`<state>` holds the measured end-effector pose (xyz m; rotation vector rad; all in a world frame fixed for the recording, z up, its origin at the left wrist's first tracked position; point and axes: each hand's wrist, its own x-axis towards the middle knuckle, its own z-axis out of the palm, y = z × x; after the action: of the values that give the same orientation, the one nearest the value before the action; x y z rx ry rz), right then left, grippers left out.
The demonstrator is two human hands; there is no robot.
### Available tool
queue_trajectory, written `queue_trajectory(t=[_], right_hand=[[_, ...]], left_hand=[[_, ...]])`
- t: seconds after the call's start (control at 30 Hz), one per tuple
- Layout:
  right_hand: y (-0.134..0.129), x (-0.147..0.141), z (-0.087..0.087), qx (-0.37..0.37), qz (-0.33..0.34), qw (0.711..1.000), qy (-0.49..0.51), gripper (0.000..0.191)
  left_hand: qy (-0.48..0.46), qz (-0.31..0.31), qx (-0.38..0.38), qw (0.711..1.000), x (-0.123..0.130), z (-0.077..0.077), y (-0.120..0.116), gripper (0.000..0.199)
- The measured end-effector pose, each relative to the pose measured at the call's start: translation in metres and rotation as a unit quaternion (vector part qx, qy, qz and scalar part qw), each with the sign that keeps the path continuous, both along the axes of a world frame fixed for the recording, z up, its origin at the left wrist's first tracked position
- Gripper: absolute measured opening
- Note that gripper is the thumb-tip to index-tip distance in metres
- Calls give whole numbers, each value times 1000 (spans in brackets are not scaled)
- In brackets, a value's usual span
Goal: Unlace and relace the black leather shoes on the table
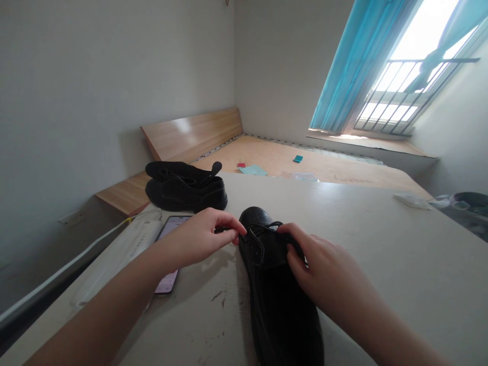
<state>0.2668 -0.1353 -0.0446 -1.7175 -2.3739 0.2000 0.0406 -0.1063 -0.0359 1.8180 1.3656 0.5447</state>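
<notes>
A black shoe (282,305) lies on the white table (213,325), its toe pointing away from me. My left hand (208,234) is at the shoe's left side near the toe, thumb and forefinger pinched by the lace holes; whatever is between the fingertips is too small to make out. On the other side, my right hand (310,254) grips the right lace flap of the shoe, with the thumb and fingers on its edge. Black laces (272,224) cross the shoe between the two hands.
More black footwear (185,188) sits at the table's back left. A phone (165,282) and a white power strip (118,259) with a cable lie left of my left forearm. Clear plastic (412,201) lies at the right edge. Behind is a wooden bed board (343,175).
</notes>
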Motion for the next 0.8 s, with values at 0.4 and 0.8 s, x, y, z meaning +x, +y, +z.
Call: queue_trajectory(t=[0.4,0.8], right_hand=[[2,-16,10,51,-17,985,-162,14],[5,-12,0,101,79,985,113,11]], left_hand=[[33,26,49,998,-3,4,-3,14],[34,-2,47,998,7,-3,-4,11]])
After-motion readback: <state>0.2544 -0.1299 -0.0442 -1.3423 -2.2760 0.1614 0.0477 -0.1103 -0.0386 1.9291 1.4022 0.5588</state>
